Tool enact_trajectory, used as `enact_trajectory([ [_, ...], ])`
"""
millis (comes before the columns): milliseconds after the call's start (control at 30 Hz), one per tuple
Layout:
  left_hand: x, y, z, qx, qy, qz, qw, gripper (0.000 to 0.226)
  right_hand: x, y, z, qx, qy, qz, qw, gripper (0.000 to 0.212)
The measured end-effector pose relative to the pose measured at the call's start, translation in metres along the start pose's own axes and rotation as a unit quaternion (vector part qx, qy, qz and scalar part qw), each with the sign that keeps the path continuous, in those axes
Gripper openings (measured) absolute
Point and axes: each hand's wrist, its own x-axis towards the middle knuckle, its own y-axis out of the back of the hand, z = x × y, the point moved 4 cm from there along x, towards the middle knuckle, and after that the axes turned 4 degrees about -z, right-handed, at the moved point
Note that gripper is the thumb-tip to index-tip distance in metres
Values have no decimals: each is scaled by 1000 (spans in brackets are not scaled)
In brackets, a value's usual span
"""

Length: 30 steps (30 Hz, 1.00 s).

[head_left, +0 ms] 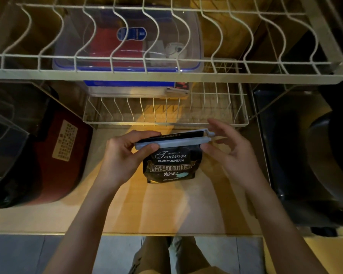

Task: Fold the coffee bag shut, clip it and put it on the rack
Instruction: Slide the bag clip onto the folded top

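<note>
Nearest, two bare arms reach out over the wooden counter (166, 210). The left hand (125, 155) pinches the left end of the pale clip (172, 142) and the folded top of the black coffee bag (169, 165), holding both tight. The right hand (228, 147) is spread wide and holds nothing; its fingers sit just beside the clip's right end. The clip runs left to right across the bag's top, and the bag hangs down below it, above the counter. The right end looks not quite snapped, so the right hand likely has to press there. Farther back is the low wire rack (166, 121), straight ahead of the bag. Above it is a bigger rack (166, 76).
</note>
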Motion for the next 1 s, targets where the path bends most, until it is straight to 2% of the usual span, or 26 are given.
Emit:
enact_trajectory([
  [100, 0, 0, 3, 11, -14, 2, 1000, 24, 4, 0, 0, 27, -18, -47, 998, 46],
  [267, -2, 0, 4, 38, 1, 1, 999, 25, 9, 3, -3, 66, 7, -32, 997, 31],
  [333, -1, 1, 13, 105, -16, -18, 994, 31, 10, 3, 0, 77, 6, -26, 997, 30],
  [467, 5, -6, 40, 332, -96, -75, 935, 35, 11, 4, 5, 94, 0, -12, 995, 27],
  [567, 14, -29, 56, 405, -136, -97, 899, 34, 12, 6, 7, 73, 9, -6, 997, 25],
  [733, 28, -67, 61, 425, -169, -133, 879, 25, 13, 6, 5, 85, 5, 10, 996, 26],
  [867, 28, -66, 57, 364, -156, -135, 908, 28, 11, 6, 6, 66, 21, 8, 998, 26],
  [1000, 27, -65, 55, 342, -148, -150, 916, 30, 8, 4, 9, 53, 32, -20, 998, 27],
])
